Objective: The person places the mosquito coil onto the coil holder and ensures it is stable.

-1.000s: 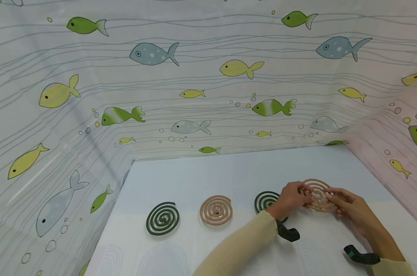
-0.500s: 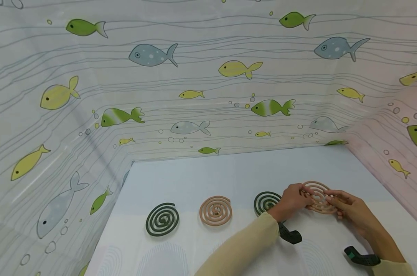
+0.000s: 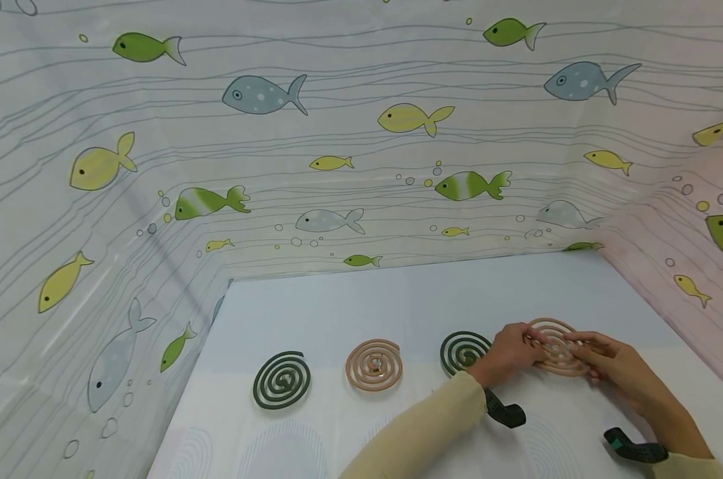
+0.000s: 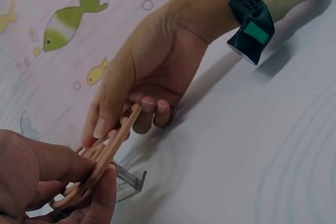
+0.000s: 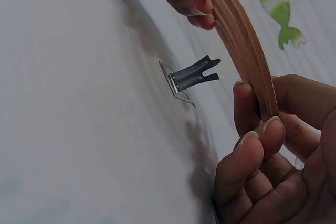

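My left hand and right hand pinch opposite edges of a tan mosquito coil at the right of the table. In the right wrist view the coil appears nearly edge-on, raised off the table. A small metal coil stand with a forked upright stands on the table below it, apart from the coil. The left wrist view shows part of this stand behind the coil's edge. Partly behind my left hand lies a dark green mosquito coil.
Further left are another tan mosquito coil and a dark green one, spaced along the white table. Something metallic glints at their centres. A fish-patterned sheet rises behind the table and along both sides.
Both hands have brought the held tan coil slightly nearer to me and a little to the right. The other coils stay where they were.
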`<state>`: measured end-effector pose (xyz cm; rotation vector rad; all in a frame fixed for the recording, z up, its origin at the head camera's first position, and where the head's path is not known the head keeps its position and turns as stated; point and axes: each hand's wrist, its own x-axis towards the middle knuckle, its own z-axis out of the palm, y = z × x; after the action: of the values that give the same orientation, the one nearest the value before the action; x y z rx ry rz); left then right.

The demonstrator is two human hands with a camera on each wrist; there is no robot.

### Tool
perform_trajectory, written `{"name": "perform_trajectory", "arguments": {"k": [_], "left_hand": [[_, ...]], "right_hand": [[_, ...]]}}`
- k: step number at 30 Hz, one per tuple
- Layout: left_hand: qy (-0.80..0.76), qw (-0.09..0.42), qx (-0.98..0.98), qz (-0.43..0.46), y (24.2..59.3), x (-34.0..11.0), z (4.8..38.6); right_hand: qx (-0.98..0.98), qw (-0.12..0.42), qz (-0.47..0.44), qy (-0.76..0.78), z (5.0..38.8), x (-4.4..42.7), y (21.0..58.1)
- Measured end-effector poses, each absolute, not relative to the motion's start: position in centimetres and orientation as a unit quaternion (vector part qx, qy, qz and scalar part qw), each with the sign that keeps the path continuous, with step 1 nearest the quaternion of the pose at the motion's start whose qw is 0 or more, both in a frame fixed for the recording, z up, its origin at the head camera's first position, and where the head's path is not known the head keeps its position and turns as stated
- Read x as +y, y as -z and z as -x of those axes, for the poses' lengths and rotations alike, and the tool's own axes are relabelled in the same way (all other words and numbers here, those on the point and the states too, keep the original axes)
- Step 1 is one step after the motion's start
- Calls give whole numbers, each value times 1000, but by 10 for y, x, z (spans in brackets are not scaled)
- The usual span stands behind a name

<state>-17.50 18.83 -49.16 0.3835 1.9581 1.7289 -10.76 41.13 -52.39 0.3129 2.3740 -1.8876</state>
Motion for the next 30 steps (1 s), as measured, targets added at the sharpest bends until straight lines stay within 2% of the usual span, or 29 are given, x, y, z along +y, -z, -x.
{"name": "perform_trajectory", "arguments": {"k": [12,30], "left_hand": [[-613,254,737,-129,491,191,168],[-608,238,745,-140,494,190,164]], "right_hand": [[785,80,-113,604,103,415,521],[783,86,-120,604,98,411,518]]}}
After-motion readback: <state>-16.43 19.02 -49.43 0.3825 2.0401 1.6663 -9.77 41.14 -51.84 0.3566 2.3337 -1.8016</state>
